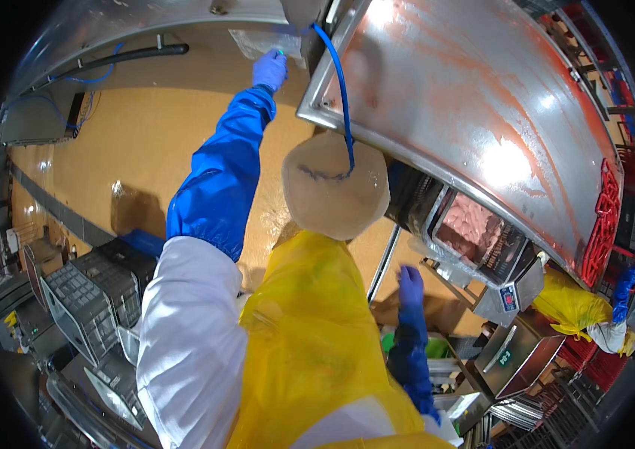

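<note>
A broad stainless-steel table (437, 90) with a raised rim, streaked with reddish-orange residue, fills the upper right of a tan-floored (205, 120) workroom. A round, pale tub (293, 206) holding what looks like cloudy liquid stands directly in front of the person's yellow apron (310, 329), just beside the table's near corner, while grey plastic crates (89, 292) crowd the left side. At the table's near edge, a dark crate (513, 247) lined with clear film holds a mass of pink, meat-like material (469, 228). At far right, a co-worker in a yellow apron and blue sleeves (624, 292) is near a heap of red links (602, 232) at the table's end. A blue hose (341, 82) hangs past the table corner and into the tub, between the tabletop and the reaching left arm. The crumpled sheet of clear plastic (246, 41) lies at the far side, right at the fingertips of the purple-gloved left hand (271, 72) and well apart from the purple-gloved right hand (409, 286), low beside the apron. The left fingers appear drawn together, a speck of green at their tips, but whether they grip the plastic cannot be told; the right fingers look curled, their grip unclear.
</note>
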Available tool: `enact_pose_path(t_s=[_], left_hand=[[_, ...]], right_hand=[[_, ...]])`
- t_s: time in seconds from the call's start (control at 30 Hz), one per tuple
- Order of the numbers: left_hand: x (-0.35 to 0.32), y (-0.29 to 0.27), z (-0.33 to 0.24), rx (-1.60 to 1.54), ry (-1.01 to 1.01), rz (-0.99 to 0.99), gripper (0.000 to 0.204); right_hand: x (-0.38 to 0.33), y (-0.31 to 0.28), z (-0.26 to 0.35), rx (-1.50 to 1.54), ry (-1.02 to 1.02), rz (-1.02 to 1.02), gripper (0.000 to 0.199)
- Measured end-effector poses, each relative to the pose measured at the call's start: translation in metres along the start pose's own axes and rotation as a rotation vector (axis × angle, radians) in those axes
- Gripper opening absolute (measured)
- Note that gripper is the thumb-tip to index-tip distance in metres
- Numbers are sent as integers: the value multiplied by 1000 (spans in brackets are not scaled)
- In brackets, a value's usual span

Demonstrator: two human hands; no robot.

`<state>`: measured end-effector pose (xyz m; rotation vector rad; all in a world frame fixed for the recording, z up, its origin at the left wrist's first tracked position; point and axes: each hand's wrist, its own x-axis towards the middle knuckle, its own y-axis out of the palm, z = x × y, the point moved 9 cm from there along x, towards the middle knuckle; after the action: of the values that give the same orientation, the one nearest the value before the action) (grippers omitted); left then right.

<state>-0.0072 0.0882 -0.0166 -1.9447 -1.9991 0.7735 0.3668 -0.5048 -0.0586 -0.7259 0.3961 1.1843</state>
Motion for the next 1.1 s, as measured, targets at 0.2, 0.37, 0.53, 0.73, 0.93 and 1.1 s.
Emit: enact_pose_path(t_s=[0.2, 0.37, 0.53, 0.73, 0.93, 1.1], left_hand=[[-181, 46, -87, -347, 137, 346, 35], [-273, 158, 44, 460, 309, 533, 58], [-325, 201, 9, -340, -398, 923, 48], [-548, 138, -272, -455, 190, 1415, 65], [-672, 189, -273, -264, 393, 1209, 70], [-621, 262, 18, 413, -40, 574, 38]], right_hand=[[45, 141, 193, -421, -707, 417, 34], [190, 181, 103, -763, -125, 616, 49], [139, 160, 130, -31, 48, 1179, 40], [-136, -78, 268, 242, -334, 1291, 52], [-190, -266, 148, -11, -564, 866, 67], [-52, -317, -188, -779, 227, 817, 53]])
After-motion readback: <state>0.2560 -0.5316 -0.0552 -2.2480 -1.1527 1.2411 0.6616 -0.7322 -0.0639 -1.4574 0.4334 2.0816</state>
